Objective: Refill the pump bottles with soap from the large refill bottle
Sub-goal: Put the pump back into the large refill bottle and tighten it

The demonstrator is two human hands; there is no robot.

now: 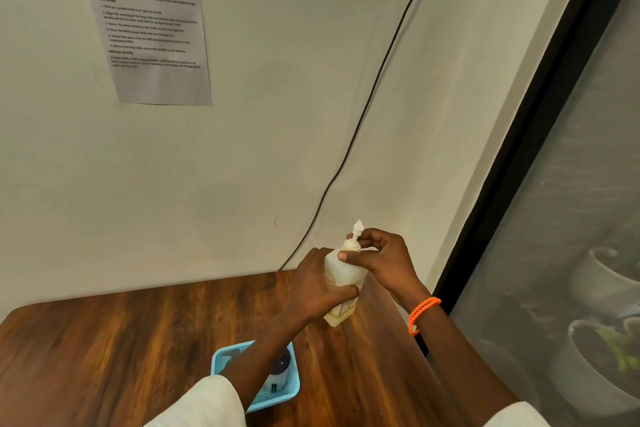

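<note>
Printed sheet (pixel 147 31) taped on wall, black cable (pixel 363 114) running down to worktop's (pixel 104 357) far edge.

Left hand (pixel 317 282) grips the pump bottle (pixel 341 282) while right hand (pixel 384 262) pinches its pump head (pixel 356 236).

Cream pump bottle (pixel 341 282) — tilted, pump on, above table.
</note>
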